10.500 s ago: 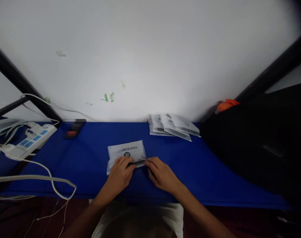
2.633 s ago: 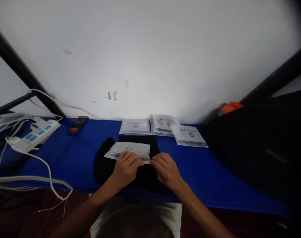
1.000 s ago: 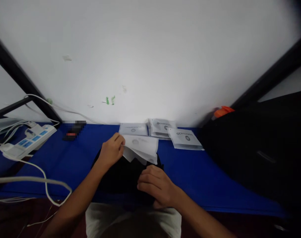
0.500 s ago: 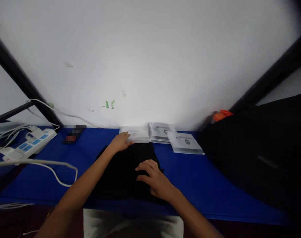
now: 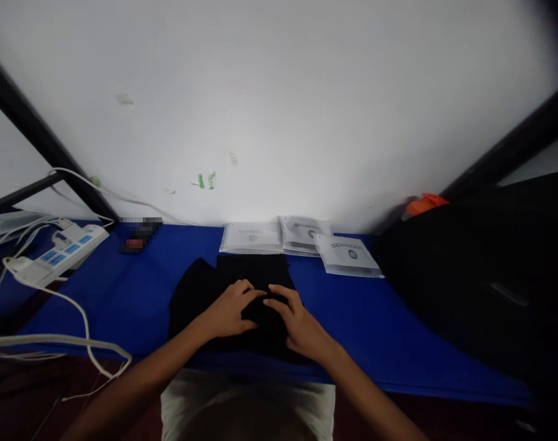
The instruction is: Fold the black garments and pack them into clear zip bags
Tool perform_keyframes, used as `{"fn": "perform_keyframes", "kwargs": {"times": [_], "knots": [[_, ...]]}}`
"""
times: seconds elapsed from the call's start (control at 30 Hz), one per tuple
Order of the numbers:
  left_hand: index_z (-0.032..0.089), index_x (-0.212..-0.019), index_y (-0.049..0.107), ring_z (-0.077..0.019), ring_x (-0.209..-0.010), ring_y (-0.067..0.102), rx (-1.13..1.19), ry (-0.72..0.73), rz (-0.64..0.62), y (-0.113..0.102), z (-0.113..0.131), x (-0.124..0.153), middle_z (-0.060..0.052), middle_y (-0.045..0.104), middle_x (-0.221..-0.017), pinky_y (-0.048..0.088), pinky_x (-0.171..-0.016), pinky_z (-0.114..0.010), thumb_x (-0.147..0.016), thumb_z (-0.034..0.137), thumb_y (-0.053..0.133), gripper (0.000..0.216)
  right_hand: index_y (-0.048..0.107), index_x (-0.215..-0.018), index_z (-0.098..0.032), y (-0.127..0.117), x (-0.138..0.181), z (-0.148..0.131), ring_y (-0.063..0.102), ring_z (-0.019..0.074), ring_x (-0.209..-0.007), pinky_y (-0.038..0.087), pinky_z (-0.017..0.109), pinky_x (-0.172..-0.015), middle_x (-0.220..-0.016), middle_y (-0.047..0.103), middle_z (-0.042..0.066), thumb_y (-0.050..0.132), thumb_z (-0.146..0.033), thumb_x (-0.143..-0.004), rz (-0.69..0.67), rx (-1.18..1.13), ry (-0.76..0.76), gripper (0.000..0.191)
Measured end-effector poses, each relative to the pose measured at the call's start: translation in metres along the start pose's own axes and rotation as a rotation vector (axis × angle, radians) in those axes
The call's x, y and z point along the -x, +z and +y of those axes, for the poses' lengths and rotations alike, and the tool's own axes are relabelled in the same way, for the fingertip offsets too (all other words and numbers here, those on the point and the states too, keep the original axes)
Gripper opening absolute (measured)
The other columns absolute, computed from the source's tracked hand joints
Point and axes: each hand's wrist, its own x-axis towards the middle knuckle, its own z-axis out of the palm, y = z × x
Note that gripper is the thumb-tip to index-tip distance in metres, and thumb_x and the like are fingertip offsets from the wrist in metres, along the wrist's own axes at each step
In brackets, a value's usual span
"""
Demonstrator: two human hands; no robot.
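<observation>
A piece of black cloth (image 5: 253, 267), perhaps a folded garment, lies in front of me on the blue table cover (image 5: 352, 331). My left hand (image 5: 230, 310) rests on its middle, fingers spread and nothing gripped. Close beside it, my right hand (image 5: 299, 321) lies over the cloth's right part, thumb and fingers apart. The fingertips of both hands nearly meet. Folds in the cloth are hard to make out in the dark fabric. Just behind it are flat frosted plastic packets: a left one (image 5: 252, 239), a middle one (image 5: 301, 234) and a right one (image 5: 350, 255) with dark printing.
At the left stands a white power strip (image 5: 62, 254) with plugs and white cables (image 5: 83, 312). A dark, partly blurred object (image 5: 138, 239) lies near the wall. A large black bag-like shape (image 5: 467, 275) fills the right side, with something orange (image 5: 426, 204) behind it.
My left hand has come back from the left packet onto the middle of the black cloth, close to my right hand. The right hand has hardly moved. The view has shifted slightly.
</observation>
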Motion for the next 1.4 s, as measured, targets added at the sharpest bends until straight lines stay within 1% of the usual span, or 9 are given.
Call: {"fn": "perform_keyframes", "kwargs": {"times": [0.13, 0.3, 0.43, 0.6, 0.77, 0.9, 1.03, 1.23, 1.4], "knots": [[0.021, -0.108, 0.061, -0.0187, -0.093, 0.061, 0.121, -0.059, 0.193, -0.002, -0.01, 0.013, -0.005, 0.061, -0.1, 0.052, -0.086, -0.035, -0.08, 0.009, 0.059, 0.03, 0.028, -0.145, -0.022, -0.004, -0.001, -0.001, 0.039, 0.0288, -0.136, 0.048, 0.045, -0.1, -0.149, 0.031, 0.018, 0.046, 0.01, -0.053, -0.092, -0.003, 0.107, 0.099], [0.023, -0.137, 0.041, -0.0241, -0.114, 0.058, -0.054, -0.229, 0.423, -0.011, -0.034, 0.049, -0.01, 0.056, -0.123, 0.049, -0.096, -0.043, -0.081, 0.012, 0.056, 0.058, 0.055, -0.12, -0.015, -0.013, -0.005, 0.001, 0.057, 0.0244, -0.109, 0.048, 0.041, -0.094, -0.116, 0.061, 0.011, 0.044, 0.009, -0.056, -0.292, 0.12, 0.017, 0.07], [0.025, -0.135, 0.048, -0.0349, -0.141, 0.029, -0.316, -0.193, 0.319, -0.024, -0.043, 0.062, -0.014, 0.03, -0.152, 0.038, -0.107, -0.053, -0.074, 0.007, 0.059, 0.064, 0.06, -0.105, -0.015, -0.016, -0.011, 0.01, 0.057, 0.0239, -0.099, 0.048, 0.04, -0.086, -0.109, 0.063, 0.01, 0.042, 0.009, -0.06, -0.207, 0.16, -0.049, 0.055], [0.022, -0.09, 0.06, -0.0294, -0.121, 0.053, -0.329, -0.319, 0.285, -0.049, -0.057, 0.071, -0.01, 0.057, -0.13, 0.046, -0.099, -0.048, -0.074, 0.012, 0.059, 0.018, 0.06, -0.103, -0.016, -0.026, -0.014, 0.027, 0.058, 0.0243, -0.099, 0.05, 0.043, -0.085, -0.105, 0.064, 0.012, 0.04, 0.008, -0.064, -0.096, 0.099, -0.055, 0.05], [0.017, -0.1, 0.059, -0.0375, -0.116, 0.055, -0.527, -0.58, 0.446, -0.062, -0.059, 0.085, -0.018, 0.058, -0.126, 0.049, -0.09, -0.053, -0.079, 0.021, 0.057, 0.021, 0.057, -0.124, -0.021, -0.046, -0.008, 0.046, 0.054, 0.0228, -0.123, 0.048, 0.046, -0.1, -0.13, 0.059, 0.011, 0.038, 0.006, -0.07, -0.069, -0.002, 0.042, 0.063], [0.017, -0.118, 0.056, -0.0331, -0.123, 0.05, -0.58, -0.338, 0.583, -0.057, -0.035, 0.075, -0.016, 0.053, -0.133, 0.044, -0.099, -0.049, -0.084, 0.015, 0.051, 0.035, 0.052, -0.132, -0.025, -0.054, -0.007, 0.047, 0.055, 0.0212, -0.124, 0.048, 0.047, -0.103, -0.132, 0.06, 0.008, 0.037, 0.002, -0.079, -0.053, -0.061, 0.087, 0.061], [0.023, -0.119, 0.059, -0.0256, -0.122, 0.052, -0.435, -0.037, 0.304, -0.048, -0.028, 0.06, -0.009, 0.059, -0.129, 0.043, -0.103, -0.043, -0.088, 0.02, 0.055, 0.032, 0.049, -0.135, -0.022, -0.047, -0.012, 0.035, 0.054, 0.0249, -0.125, 0.047, 0.048, -0.103, -0.131, 0.06, 0.011, 0.056, -0.019, -0.089, -0.138, -0.032, 0.091, 0.046], [0.023, -0.099, 0.066, -0.0231, -0.106, 0.061, -0.398, -0.103, 0.058, -0.053, -0.055, 0.04, -0.006, 0.065, -0.118, 0.048, -0.091, -0.038, -0.087, 0.022, 0.06, 0.013, 0.061, -0.107, -0.018, -0.039, -0.024, 0.035, 0.063, 0.0233, -0.105, 0.052, 0.042, -0.092, -0.108, 0.068, 0.01, 0.049, -0.017, -0.093, -0.103, 0.079, 0.134, 0.018], [0.02, -0.107, 0.063, -0.0257, -0.096, 0.063, -0.567, -0.309, 0.392, -0.064, -0.055, 0.0, -0.009, 0.068, -0.104, 0.047, -0.08, -0.037, -0.095, 0.025, 0.046, 0.021, 0.06, -0.107, -0.017, -0.046, -0.061, 0.048, 0.063, 0.0252, -0.098, 0.053, 0.039, -0.085, -0.103, 0.066, 0.011, 0.044, -0.024, -0.097, 0.118, 0.243, 0.327, 0.019]]}}
